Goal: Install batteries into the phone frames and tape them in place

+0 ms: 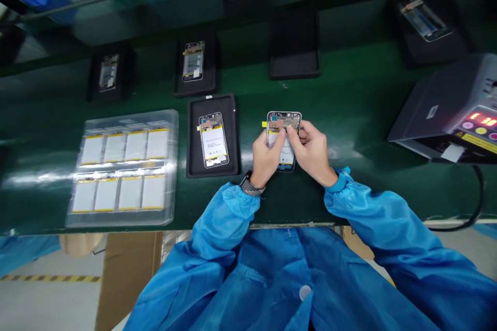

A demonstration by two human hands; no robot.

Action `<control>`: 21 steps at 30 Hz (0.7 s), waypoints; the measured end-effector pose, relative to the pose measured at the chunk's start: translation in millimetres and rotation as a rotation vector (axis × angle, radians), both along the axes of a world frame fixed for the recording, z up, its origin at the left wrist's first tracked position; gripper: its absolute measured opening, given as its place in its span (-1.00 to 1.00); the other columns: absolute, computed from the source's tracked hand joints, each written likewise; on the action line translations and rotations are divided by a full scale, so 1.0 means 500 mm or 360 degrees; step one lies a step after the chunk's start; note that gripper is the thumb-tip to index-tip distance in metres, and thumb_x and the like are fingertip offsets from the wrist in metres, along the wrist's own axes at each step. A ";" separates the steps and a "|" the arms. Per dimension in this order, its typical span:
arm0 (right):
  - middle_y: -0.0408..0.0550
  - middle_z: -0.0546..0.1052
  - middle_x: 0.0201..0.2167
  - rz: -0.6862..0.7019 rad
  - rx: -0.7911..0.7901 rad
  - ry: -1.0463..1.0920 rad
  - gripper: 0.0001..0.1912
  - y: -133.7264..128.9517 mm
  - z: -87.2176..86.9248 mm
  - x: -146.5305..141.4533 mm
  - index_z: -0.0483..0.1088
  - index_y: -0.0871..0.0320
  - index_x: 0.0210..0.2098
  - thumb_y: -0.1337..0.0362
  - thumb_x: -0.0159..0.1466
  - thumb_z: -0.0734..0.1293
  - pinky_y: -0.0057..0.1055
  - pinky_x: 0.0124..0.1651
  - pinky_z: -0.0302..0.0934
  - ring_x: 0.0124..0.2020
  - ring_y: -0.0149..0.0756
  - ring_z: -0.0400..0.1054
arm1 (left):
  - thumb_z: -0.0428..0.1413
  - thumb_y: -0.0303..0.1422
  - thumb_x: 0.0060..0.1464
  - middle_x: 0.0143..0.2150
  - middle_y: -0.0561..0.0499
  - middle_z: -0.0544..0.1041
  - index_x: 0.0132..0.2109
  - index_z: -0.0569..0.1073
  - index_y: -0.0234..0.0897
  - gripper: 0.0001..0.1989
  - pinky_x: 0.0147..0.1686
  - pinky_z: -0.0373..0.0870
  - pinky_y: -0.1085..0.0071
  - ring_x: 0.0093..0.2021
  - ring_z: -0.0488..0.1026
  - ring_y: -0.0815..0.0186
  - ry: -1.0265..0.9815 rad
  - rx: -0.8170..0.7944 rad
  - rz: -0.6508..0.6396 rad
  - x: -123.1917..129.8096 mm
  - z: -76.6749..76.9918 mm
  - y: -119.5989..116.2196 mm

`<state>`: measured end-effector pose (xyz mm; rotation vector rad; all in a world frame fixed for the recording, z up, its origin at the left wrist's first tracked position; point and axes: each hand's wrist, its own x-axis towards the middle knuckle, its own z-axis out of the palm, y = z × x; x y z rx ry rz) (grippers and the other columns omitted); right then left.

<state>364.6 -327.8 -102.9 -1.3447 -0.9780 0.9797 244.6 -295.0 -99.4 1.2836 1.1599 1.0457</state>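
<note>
Near the front edge of the bench (349, 103), left hand (267, 159) and right hand (313, 156) clamped an opened phone (286, 153), thumbs (280, 137) close together on top, probably for even pressure.

at least six opened phones (287, 154); eight batteries (129, 194) in one clear tray (171, 186).

Left grip (267, 158) and right grip (313, 155) angle inward, 2 thumb tips (281, 137) close together.
</note>
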 end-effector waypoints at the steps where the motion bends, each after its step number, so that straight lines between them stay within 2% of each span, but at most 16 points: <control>1: -0.06 0.66 -0.20 0.0017 0.0010 -0.0010 -0.63 0.000 0.000 0.000 0.46 0.08 0.02 -0.02 0.36 0.38 -0.34 -0.30 0.44 -0.28 -0.20 0.58 | 0.22 -0.11 0.21 -0.27 -0.03 0.60 -0.15 0.57 -0.33 -0.68 -0.30 0.38 0.46 -0.32 0.47 0.33 0.0006 0.0007 0.0010 -0.001 0.000 0.001; 9: -0.08 0.65 -0.31 -0.0021 0.0043 -0.0159 -0.68 0.001 0.002 0.001 0.44 0.10 -0.09 -0.01 0.35 0.38 -0.40 -0.39 0.38 -0.36 -0.24 0.57 | 0.26 -0.07 0.15 -0.31 -0.02 0.58 -0.19 0.58 -0.31 -0.65 -0.35 0.37 0.46 -0.35 0.45 0.33 -0.0072 -0.0015 0.0028 -0.003 0.001 0.001; 15: -0.15 0.58 -0.45 0.0079 0.0024 0.0037 -0.68 0.005 0.002 0.002 0.39 0.09 -0.21 -0.04 0.33 0.39 -0.45 -0.49 0.26 -0.51 -0.34 0.45 | 0.28 -0.08 0.11 -0.38 0.00 0.57 -0.27 0.58 -0.31 -0.67 -0.40 0.33 0.45 -0.41 0.42 0.35 -0.0026 -0.0049 0.0056 -0.005 0.002 0.003; 21: -0.13 0.60 -0.41 0.0005 0.0029 0.0133 -0.70 0.007 0.015 -0.005 0.39 0.10 -0.29 0.05 0.23 0.48 -0.45 -0.47 0.28 -0.48 -0.35 0.46 | 0.26 -0.16 0.12 -0.40 0.02 0.56 -0.30 0.57 -0.33 -0.72 -0.44 0.30 0.48 -0.44 0.40 0.38 0.0018 -0.0076 0.0071 -0.002 0.003 0.001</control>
